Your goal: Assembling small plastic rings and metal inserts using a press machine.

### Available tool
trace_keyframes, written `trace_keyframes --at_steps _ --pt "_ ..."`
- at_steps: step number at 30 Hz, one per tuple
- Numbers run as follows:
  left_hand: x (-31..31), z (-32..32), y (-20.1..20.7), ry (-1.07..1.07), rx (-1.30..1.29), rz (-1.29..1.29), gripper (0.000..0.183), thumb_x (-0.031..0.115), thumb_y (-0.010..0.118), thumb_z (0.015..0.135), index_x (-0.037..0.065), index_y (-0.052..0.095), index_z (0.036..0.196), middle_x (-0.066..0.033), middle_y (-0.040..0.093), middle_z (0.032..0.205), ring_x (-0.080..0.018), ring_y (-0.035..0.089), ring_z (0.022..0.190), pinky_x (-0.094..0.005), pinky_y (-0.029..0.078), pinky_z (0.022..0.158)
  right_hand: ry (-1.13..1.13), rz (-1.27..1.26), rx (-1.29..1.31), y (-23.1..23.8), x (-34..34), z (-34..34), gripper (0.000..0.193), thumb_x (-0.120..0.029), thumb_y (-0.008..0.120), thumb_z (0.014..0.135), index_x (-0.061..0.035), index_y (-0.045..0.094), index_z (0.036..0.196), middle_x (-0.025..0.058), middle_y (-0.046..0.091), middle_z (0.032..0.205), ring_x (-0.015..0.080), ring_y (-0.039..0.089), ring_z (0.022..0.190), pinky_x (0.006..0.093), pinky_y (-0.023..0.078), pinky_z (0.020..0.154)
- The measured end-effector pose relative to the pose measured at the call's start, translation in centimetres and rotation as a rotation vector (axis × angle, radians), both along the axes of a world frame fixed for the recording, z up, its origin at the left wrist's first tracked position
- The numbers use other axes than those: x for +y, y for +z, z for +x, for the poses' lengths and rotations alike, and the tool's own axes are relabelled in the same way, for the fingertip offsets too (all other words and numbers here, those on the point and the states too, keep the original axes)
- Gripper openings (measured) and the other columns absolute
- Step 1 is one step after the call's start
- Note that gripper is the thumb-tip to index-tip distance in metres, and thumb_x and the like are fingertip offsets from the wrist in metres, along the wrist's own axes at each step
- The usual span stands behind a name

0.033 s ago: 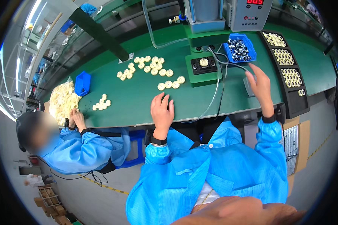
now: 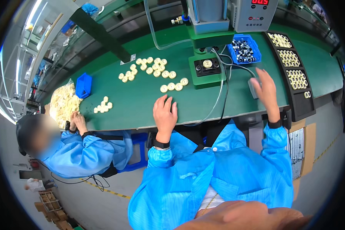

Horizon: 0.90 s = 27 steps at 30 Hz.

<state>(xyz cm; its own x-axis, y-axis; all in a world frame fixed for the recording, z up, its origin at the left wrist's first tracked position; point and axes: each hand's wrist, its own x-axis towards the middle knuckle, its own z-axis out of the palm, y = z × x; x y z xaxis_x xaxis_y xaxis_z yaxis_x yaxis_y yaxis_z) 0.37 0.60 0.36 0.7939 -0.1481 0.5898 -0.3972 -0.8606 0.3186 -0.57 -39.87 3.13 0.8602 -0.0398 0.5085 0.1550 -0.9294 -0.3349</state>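
My left hand (image 2: pixel 165 114) lies flat on the green bench (image 2: pixel 142 103), centre of frame, fingers spread, gripping nothing. Nearest parts: a short row of cream gear wheels (image 2: pixel 174 85) just above my fingertips, w/ a bigger scatter of them (image 2: pixel 151 67) further up-left. So the row sits straight ahead of the left hand, running left-to-right & tilting up toward the right; left hand is clearly the closer one.

My right hand (image 2: pixel 266 90), right of centre, is open too, palm down over a small grey block (image 2: pixel 253 87) by the cables; can't tell if it's touching. Nothing clenched.

Betw. the hands, up-frame: green press base (image 2: pixel 207 71) w/ one gear seated in its black fixture. Blue bin of metal rings (image 2: pixel 244 51) & black trays of gears (image 2: pixel 295 73) upper right. Co-worker in a blue coat (image 2: pixel 84 151) at lower left handles parts by a clear bag.
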Motion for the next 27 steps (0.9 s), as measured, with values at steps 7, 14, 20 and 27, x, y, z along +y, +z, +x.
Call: trace_keyframes --at_steps 7,14,20,27 --pt "-0.3 -0.1 0.4 0.035 0.004 0.065 0.026 0.012 0.071 0.081 0.001 0.068 0.104 -0.0141 0.064 0.112 -0.0344 0.059 0.104 -0.0440 0.048 0.089 -0.041 -0.172 0.111 -1.7 0.9 -1.8 0.076 -0.034 0.076 0.078 -0.0025 0.045 0.140 0.0143 0.046 0.145 0.0376 0.037 0.138 0.0503 0.038 0.102" --pt "-0.4 -0.1 0.1 0.015 0.004 0.031 0.025 0.012 0.071 0.081 0.001 0.068 0.104 -0.0147 0.064 0.111 -0.0350 0.060 0.102 -0.0444 0.048 0.088 -0.117 -0.193 0.020 -2.3 1.5 -2.5 0.075 -0.030 0.074 0.080 -0.0038 0.042 0.142 0.0132 0.045 0.146 0.0353 0.036 0.140 0.0495 0.037 0.104" --pt "-0.2 -0.2 0.2 0.022 0.014 0.039 0.026 0.012 0.071 0.081 0.002 0.067 0.105 -0.0152 0.064 0.112 -0.0347 0.060 0.103 -0.0443 0.048 0.090 -0.119 -0.230 0.039 -2.0 1.5 -2.3 0.076 -0.031 0.075 0.080 -0.0048 0.042 0.144 0.0125 0.045 0.147 0.0347 0.036 0.140 0.0497 0.035 0.107" --pt "-0.1 0.7 0.5 -0.006 0.062 -0.003 0.032 0.014 0.073 0.080 0.002 0.067 0.109 -0.0169 0.062 0.118 -0.0353 0.060 0.105 -0.0437 0.048 0.090 0.182 0.616 0.130 1.4 3.3 0.8 0.077 -0.030 0.076 0.082 -0.0068 0.039 0.146 0.0170 0.039 0.151 0.0284 0.038 0.140 0.0649 0.028 0.107"
